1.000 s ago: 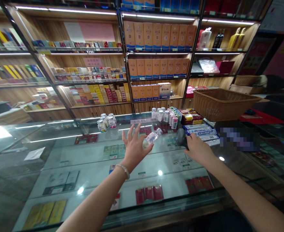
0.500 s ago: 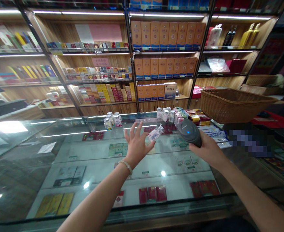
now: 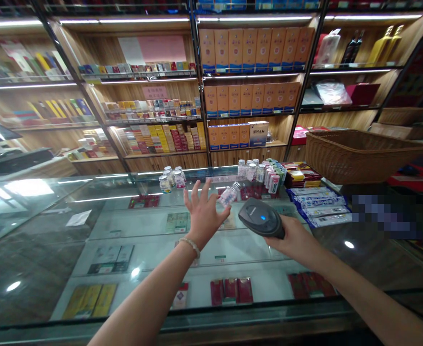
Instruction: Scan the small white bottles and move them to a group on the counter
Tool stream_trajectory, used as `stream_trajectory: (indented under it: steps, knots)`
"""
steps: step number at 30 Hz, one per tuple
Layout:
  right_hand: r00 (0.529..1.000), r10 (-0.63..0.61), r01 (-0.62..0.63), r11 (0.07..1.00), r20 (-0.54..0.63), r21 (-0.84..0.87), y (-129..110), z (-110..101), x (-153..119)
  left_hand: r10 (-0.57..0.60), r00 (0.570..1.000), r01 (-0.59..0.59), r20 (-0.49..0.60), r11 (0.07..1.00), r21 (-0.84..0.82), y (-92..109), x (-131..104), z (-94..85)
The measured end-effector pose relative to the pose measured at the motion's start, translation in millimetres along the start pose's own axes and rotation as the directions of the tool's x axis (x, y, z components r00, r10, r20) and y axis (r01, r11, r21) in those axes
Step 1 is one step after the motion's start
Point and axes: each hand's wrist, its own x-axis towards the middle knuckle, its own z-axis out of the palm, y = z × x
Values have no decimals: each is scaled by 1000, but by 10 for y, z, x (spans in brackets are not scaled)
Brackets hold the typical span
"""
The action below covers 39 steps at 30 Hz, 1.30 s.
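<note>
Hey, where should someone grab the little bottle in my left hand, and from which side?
Best by its cap, I'd say, coming from the far right: the bottle leans that way, so the cap stands clear while your left hand pinches the lower end.

One head cam, worn by the person, wide field. Sits above the near side of the glass counter [image 3: 153, 247], faces forward, pitched down. Both forearms enter from the bottom edge; left hand [image 3: 204, 214] and right hand [image 3: 297, 240] land mid-frame, close to the lens. Counter fills the lower half, wall shelves [image 3: 89, 41] the upper half, farther back. Shelf uprights splay outward toward the top. Wicker basket [image 3: 355, 162] sits at right.
</note>
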Motion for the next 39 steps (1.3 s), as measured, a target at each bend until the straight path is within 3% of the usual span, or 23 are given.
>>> stream_trajectory:
  steps: [7, 31, 35, 39]
  knots:
    - [1000, -8, 9, 996, 17, -90, -35, -22, -54, -8, 1000, 8, -3, 1000, 5, 7, -8, -7]
    - [1000, 5, -2, 990, 22, -138, -65, -83, -75, -8, 1000, 8, 7, 1000, 6, 13, -8, -7]
    - [997, -35, 18, 971, -67, -240, -32, -152, -56, -8, 1000, 8, 6, 1000, 5, 16, -8, -6]
    - [976, -162, 88, 903, -144, -420, 172, -195, -17, -33, 999, 32, 9, 999, 6, 30, -4, -14]
